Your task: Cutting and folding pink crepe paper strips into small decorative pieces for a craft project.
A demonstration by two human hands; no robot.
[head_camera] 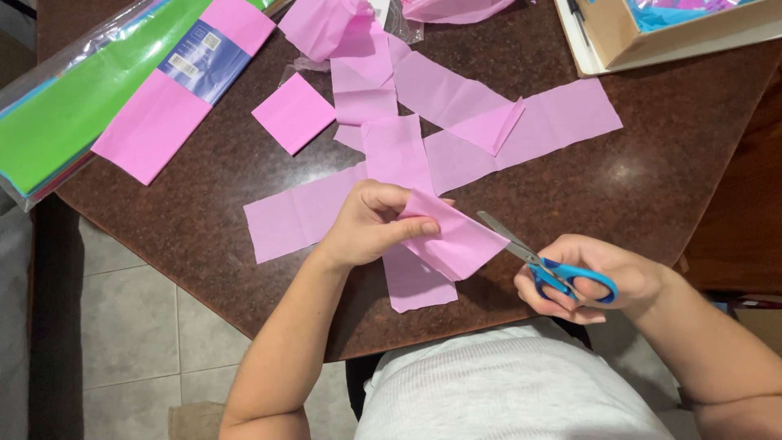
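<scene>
Two hands work near the table's (652, 187) front edge: left hand (371, 232) pinches a folded pink tissue-paper piece (460, 240), thin, limp, easily torn; right hand (590, 277) grasps blue-handled scissors (546, 265), blades parted at the fold's edge.

Even indoor light, sharp picture, soft glare on the table (652, 147)

Light falls from above, a pale sheen shows on the dark tabletop right of centre; another dull gleam sits beside the pink square (293, 112); shadows soft and short under the left hand (371, 224) and paper strips (423, 155); floor (122, 326) at left dimmer; focus crisp centre, slight wide-angle stretch toward edges.
</scene>
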